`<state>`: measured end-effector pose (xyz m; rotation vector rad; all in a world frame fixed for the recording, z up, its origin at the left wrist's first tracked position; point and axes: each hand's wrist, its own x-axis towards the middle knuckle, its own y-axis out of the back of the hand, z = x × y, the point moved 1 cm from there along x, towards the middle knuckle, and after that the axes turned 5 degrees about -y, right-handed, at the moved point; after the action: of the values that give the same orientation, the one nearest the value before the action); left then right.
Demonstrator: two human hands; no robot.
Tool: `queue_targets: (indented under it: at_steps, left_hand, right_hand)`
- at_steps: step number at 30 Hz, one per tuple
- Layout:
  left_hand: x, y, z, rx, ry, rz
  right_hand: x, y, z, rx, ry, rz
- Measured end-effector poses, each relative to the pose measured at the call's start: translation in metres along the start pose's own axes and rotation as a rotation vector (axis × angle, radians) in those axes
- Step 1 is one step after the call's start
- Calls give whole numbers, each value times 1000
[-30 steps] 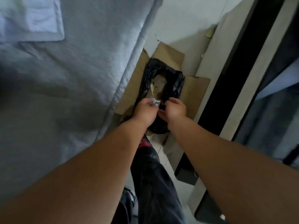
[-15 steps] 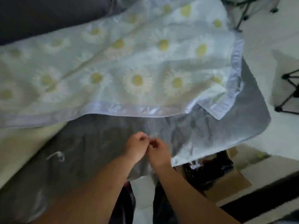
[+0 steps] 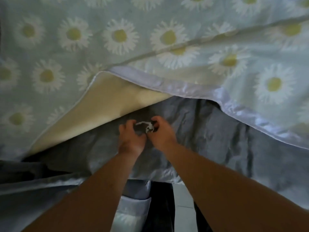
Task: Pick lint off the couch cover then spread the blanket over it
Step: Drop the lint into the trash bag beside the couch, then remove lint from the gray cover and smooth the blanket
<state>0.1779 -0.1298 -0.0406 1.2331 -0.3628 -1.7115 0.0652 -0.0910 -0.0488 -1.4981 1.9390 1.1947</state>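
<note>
Half a second ago both hands were pinched together over bare grey cloth; now a white strand of lint (image 3: pixel 146 126) stretches between them, so I judge another piece is coming off. The left hand (image 3: pixel 131 137) and right hand (image 3: pixel 161 133) sit close together on the near couch cover (image 3: pixel 209 131), fingers narrowed onto the strand's ends. Beyond, the daisy blanket (image 3: pixel 117 39) lies bunched, cream underside turned up, not yet spread.
</note>
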Motion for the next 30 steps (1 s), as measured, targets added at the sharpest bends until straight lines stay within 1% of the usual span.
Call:
queue_targets:
  at_steps: [3,5,8,11,13,16,18,22,24,27,30]
  left_hand:
    - [14,-1,-3,-88,-1,-99]
    - [18,-6,-2,-86,-39,-165]
    - [19,-13,0,-91,-68,-173]
    - [17,-22,12,-48,-75,-198]
    - [9,-29,19,-90,-56,-248]
    - [-18,-54,48,-127,-35,-328]
    - [-36,-76,64,-123,-37,-375]
    - [-91,-140,108,-61,-116,-506]
    - [-127,-182,131,-34,-157,-569]
    - [-195,-251,163,-41,-138,-680]
    - [-263,-319,187,1,-139,-818]
  right_hand:
    - [7,-11,-6,-62,-2,29]
    - [11,-14,-5,-75,-30,59]
    - [13,-13,-3,-45,-72,65]
    - [6,-2,4,98,-158,94]
    - [-4,6,11,200,-221,134]
    - [-24,36,41,410,-338,200]
    - [-38,59,62,474,-374,231]
    - [-70,117,133,598,-453,328]
    - [-92,150,177,703,-510,404]
    - [-130,199,251,892,-578,523]
    - [-166,239,330,1016,-646,628]
